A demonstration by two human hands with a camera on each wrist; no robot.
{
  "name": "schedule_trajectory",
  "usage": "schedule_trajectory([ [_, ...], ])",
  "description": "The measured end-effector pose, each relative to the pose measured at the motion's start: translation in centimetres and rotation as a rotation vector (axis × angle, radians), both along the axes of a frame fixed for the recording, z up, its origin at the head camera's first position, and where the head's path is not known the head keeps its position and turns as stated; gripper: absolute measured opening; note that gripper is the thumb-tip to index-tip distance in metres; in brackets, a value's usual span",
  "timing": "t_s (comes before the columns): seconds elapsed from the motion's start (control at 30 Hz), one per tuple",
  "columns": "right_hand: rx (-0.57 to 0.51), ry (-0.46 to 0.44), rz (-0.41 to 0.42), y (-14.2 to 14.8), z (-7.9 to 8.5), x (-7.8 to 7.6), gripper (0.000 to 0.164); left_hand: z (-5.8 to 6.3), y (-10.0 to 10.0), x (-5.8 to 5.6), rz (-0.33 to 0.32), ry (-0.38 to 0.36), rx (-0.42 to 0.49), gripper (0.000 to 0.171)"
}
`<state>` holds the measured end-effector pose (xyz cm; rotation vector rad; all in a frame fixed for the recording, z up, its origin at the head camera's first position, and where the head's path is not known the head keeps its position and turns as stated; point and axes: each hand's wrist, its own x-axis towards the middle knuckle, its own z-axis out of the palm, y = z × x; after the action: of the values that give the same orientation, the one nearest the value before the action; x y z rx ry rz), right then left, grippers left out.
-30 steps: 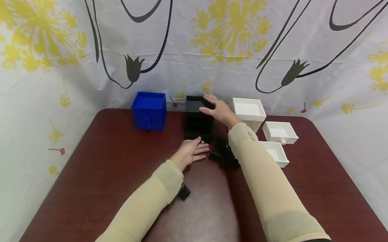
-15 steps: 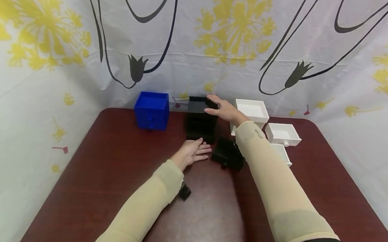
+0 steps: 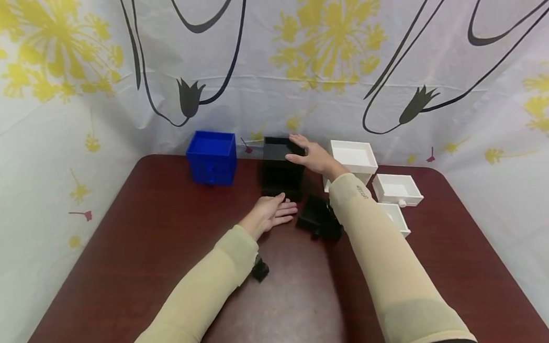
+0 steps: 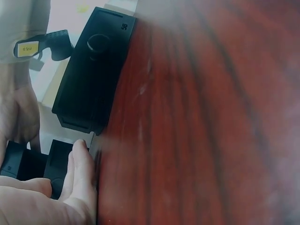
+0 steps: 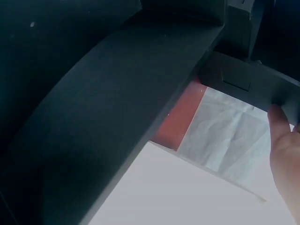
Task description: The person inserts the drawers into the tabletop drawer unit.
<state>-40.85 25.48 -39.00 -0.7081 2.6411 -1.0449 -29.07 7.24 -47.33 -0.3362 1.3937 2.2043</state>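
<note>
Black drawer cabinet [image 3: 281, 175] stands at upper centre of the head view, before the patterned cloth [image 3: 248, 47]. Right hand [image 3: 318, 158] lies at its upper right side, fingers reaching along the top, thumb held well apart; in the right wrist view a fingertip meets a black wall at the right edge. Left hand [image 3: 269, 212] sits at the cabinet's lower front, palm turned partly up, fingers extended and slightly fanned; contact there hard to judge. Both hands spread, neither gripping anything.

Loose black drawer [image 3: 320, 218] just right of the left fingertips, near centre, apart from them; its round knob shows in the left wrist view's upper left. Blue cabinet [image 3: 212, 158] at upper left of centre. White cabinet [image 3: 355, 157] to the right, partly behind the right wrist. Two white drawers [image 3: 398, 187] below it. All on the dark red table [image 3: 120, 265].
</note>
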Motion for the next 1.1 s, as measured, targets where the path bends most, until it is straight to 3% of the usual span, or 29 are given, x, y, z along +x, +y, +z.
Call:
schedule_trajectory([
  [0.5,0.015,0.082,-0.022,-0.1,-0.8,0.4,0.081,-0.2,-0.2,-0.3,0.001,0.003,0.01,0.043],
  [0.9,-0.059,-0.115,-0.019,0.5,0.3,0.4,0.082,-0.6,-0.5,-0.1,-0.036,0.022,0.018,0.042],
  [1.1,-0.073,-0.123,-0.037,0.3,0.4,0.4,0.082,-0.3,-0.6,-0.3,-0.045,0.025,0.009,0.044],
])
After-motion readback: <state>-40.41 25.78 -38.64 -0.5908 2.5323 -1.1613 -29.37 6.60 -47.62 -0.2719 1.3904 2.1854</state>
